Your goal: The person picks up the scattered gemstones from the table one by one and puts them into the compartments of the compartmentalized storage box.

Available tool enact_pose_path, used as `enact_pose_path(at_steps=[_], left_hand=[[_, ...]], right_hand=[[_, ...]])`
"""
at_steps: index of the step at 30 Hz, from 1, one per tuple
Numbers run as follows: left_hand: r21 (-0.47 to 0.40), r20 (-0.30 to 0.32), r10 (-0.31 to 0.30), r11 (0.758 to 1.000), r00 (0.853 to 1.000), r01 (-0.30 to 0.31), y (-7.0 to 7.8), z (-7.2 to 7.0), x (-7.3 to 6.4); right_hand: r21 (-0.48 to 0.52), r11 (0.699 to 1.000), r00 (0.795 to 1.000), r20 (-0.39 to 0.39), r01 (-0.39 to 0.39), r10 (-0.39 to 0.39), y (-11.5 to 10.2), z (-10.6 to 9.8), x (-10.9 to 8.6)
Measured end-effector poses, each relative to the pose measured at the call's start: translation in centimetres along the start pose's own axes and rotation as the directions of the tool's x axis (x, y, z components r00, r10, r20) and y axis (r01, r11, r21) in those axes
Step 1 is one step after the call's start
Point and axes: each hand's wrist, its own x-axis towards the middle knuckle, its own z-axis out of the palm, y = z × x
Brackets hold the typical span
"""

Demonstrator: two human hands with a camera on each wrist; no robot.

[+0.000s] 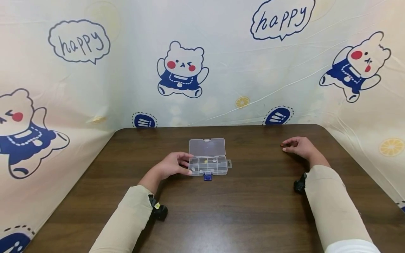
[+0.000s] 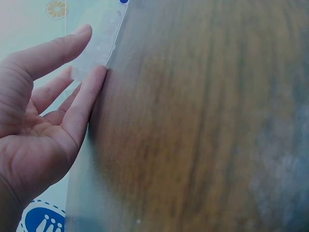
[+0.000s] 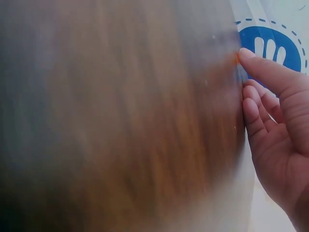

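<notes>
A clear plastic compartment box (image 1: 208, 166) stands on the table with its lid (image 1: 207, 147) raised at the back and a blue latch (image 1: 207, 176) at the front. My left hand (image 1: 172, 163) grips its left end, thumb at the front corner and fingers farther back. Inside the compartments lie a small yellow piece (image 1: 205, 161) and a few small pale pieces. Far to the right, my right hand (image 1: 299, 147) holds a small orange-red piece (image 1: 282, 144) at its fingertips. The kind of piece is too small to tell; its edge shows beside the thumb tip in the right wrist view.
The brown wooden table (image 1: 240, 211) reaches back to a patterned cloth (image 1: 227, 70) that hangs behind and at both sides. A clear hanging tab (image 1: 229, 163) sticks out from the box's right end. A black wrist camera (image 1: 160, 213) sits under the left sleeve.
</notes>
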Motion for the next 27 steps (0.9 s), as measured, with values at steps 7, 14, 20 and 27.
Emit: enact_pose_path(at_steps=[7,14,20,27], left_hand=[[-0.014,0.012,0.011,1.0,1.0,-0.01,0.0,0.1,0.1],[-0.009,0.004,0.005,1.0,1.0,-0.005,0.1,0.1,0.1],[-0.011,0.006,0.009,1.0,1.0,-0.009,-0.1,0.1,0.1],[-0.008,0.004,-0.003,1.0,1.0,0.003,-0.2,0.0,0.2]], right_hand=[[-0.08,0.996,0.999,-0.014,0.046,-0.047,-0.2,0.1,0.3],[-0.093,0.995,0.999,0.002,0.04,-0.04,-0.7,0.1,0.4],[-0.103,0.993,0.998,0.019,0.059,-0.058,-0.7,0.2,0.5],[-0.073,0.997,0.999,0.029,0.034,-0.032,-1.2,0.1,0.1]])
